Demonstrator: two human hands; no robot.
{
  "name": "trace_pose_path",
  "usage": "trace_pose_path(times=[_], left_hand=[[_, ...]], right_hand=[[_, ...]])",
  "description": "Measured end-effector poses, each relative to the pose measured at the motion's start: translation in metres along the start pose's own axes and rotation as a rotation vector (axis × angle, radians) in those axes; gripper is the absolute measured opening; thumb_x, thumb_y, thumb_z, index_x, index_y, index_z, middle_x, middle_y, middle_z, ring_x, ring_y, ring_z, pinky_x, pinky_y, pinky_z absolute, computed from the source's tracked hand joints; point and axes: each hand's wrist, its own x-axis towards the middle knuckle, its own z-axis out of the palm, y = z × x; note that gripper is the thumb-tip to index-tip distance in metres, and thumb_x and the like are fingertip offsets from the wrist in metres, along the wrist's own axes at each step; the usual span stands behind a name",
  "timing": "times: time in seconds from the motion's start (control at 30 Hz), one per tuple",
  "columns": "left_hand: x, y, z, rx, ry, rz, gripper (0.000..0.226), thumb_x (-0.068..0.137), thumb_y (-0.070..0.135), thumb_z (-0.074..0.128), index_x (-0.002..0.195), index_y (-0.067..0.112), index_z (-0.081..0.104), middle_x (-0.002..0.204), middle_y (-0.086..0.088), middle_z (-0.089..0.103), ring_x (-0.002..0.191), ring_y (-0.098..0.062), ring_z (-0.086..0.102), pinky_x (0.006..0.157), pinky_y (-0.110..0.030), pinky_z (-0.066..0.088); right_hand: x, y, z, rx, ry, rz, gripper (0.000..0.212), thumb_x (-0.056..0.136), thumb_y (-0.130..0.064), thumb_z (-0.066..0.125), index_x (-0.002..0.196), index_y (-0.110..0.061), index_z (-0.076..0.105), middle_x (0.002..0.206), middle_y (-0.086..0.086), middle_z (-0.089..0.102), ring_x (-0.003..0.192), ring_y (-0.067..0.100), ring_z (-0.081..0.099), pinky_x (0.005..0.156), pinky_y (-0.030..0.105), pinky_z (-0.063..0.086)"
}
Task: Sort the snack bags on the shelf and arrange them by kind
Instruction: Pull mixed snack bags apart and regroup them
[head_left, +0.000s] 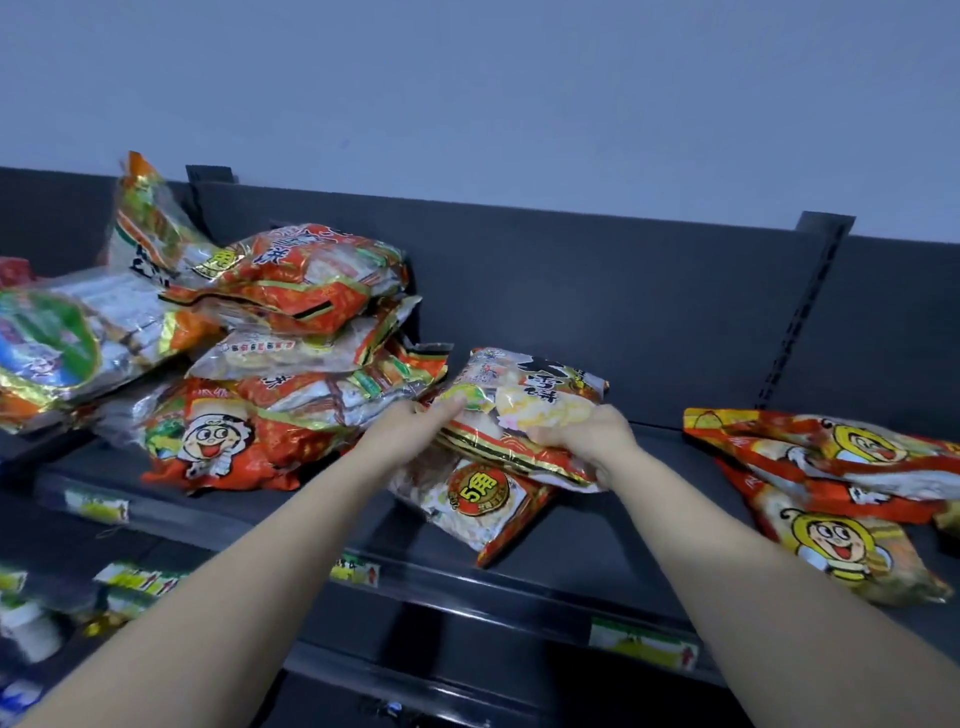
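Both hands hold one pale snack bag with red and gold trim (524, 400) just above the dark shelf (597, 540). My left hand (415, 423) grips its left edge, my right hand (587, 441) its near right edge. Under it lies another bag with a round "5" sticker (478, 499), tilted over the shelf's front. A loose heap of red and white bags (291, 332) fills the shelf's left. Two red and yellow bags with a cartoon face (841, 493) lie at the right.
The shelf's dark back panel (597, 280) rises behind the bags, with a slotted upright (810, 291) at the right. Price labels (644, 644) line the front rail. A green and blue bag (47, 343) lies at the far left. Lower shelves with goods (31, 623) show below left.
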Motion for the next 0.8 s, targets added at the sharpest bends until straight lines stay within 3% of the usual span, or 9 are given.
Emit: trace_pose_path(times=[0.07, 0.13, 0.2, 0.33, 0.47, 0.57, 0.73, 0.8], left_hand=[[0.012, -0.002, -0.002, -0.197, 0.011, -0.057, 0.042, 0.085, 0.05, 0.067, 0.087, 0.008, 0.06, 0.093, -0.011, 0.069, 0.085, -0.026, 0.066, 0.081, -0.04, 0.056], [0.02, -0.005, -0.003, -0.363, -0.015, -0.122, 0.03, 0.082, 0.026, 0.075, 0.092, 0.005, 0.055, 0.102, -0.02, 0.068, 0.085, -0.032, 0.067, 0.082, -0.051, 0.057], [0.023, -0.006, -0.003, -0.439, -0.039, -0.129, 0.027, 0.081, 0.011, 0.073, 0.096, 0.006, 0.051, 0.104, -0.021, 0.065, 0.086, -0.033, 0.065, 0.086, -0.054, 0.055], [0.016, 0.008, 0.002, -0.492, -0.08, -0.056, 0.056, 0.073, 0.026, 0.082, 0.119, 0.009, 0.056, 0.108, -0.011, 0.07, 0.096, -0.031, 0.068, 0.087, -0.051, 0.055], [0.012, 0.015, -0.005, -0.515, -0.02, 0.045, 0.047, 0.079, 0.017, 0.079, 0.121, 0.008, 0.06, 0.108, -0.01, 0.071, 0.093, -0.027, 0.069, 0.089, -0.046, 0.054], [0.004, 0.02, -0.02, -0.498, 0.042, 0.135, 0.041, 0.083, 0.012, 0.075, 0.119, 0.01, 0.056, 0.105, -0.005, 0.069, 0.089, -0.02, 0.067, 0.078, -0.033, 0.055], [-0.014, 0.018, -0.045, -0.412, 0.072, 0.214, 0.036, 0.086, 0.02, 0.072, 0.118, 0.009, 0.061, 0.11, -0.012, 0.071, 0.096, -0.028, 0.069, 0.09, -0.045, 0.054], [-0.021, 0.009, -0.049, -0.268, 0.076, 0.17, 0.051, 0.08, 0.035, 0.073, 0.124, 0.012, 0.059, 0.116, -0.009, 0.068, 0.101, -0.027, 0.067, 0.095, -0.048, 0.052]], right_hand=[[-0.002, 0.001, 0.001, 0.046, 0.052, -0.041, 0.076, 0.037, -0.043, 0.094, 0.099, -0.016, 0.059, 0.1, 0.001, 0.069, 0.089, 0.023, 0.068, 0.083, 0.043, 0.057], [-0.007, -0.001, 0.001, 0.011, 0.11, -0.135, 0.079, 0.048, -0.042, 0.092, 0.113, -0.019, 0.053, 0.113, -0.001, 0.064, 0.103, 0.022, 0.063, 0.091, 0.043, 0.052], [-0.01, -0.003, 0.0, 0.012, 0.151, -0.258, 0.089, 0.053, -0.04, 0.091, 0.128, -0.021, 0.047, 0.125, 0.0, 0.059, 0.114, 0.022, 0.057, 0.098, 0.044, 0.048], [-0.019, -0.015, -0.006, 0.029, 0.203, -0.482, 0.094, 0.059, -0.038, 0.09, 0.137, -0.022, 0.04, 0.133, -0.001, 0.052, 0.124, 0.021, 0.05, 0.104, 0.046, 0.043], [-0.023, -0.024, -0.008, 0.029, 0.218, -0.588, 0.098, 0.06, -0.042, 0.088, 0.142, -0.022, 0.038, 0.137, -0.001, 0.049, 0.128, 0.02, 0.046, 0.106, 0.046, 0.041], [-0.025, -0.03, -0.003, 0.108, 0.18, -0.597, 0.098, 0.063, -0.042, 0.087, 0.145, -0.025, 0.036, 0.139, -0.002, 0.047, 0.128, 0.017, 0.045, 0.108, 0.043, 0.04], [-0.028, -0.042, 0.013, 0.167, 0.135, -0.565, 0.081, 0.074, -0.041, 0.08, 0.142, -0.029, 0.038, 0.133, 0.0, 0.052, 0.123, 0.02, 0.05, 0.105, 0.044, 0.042], [-0.029, -0.044, 0.018, 0.15, 0.117, -0.521, 0.076, 0.079, -0.036, 0.078, 0.142, -0.026, 0.038, 0.132, 0.0, 0.053, 0.122, 0.021, 0.051, 0.103, 0.042, 0.043]])
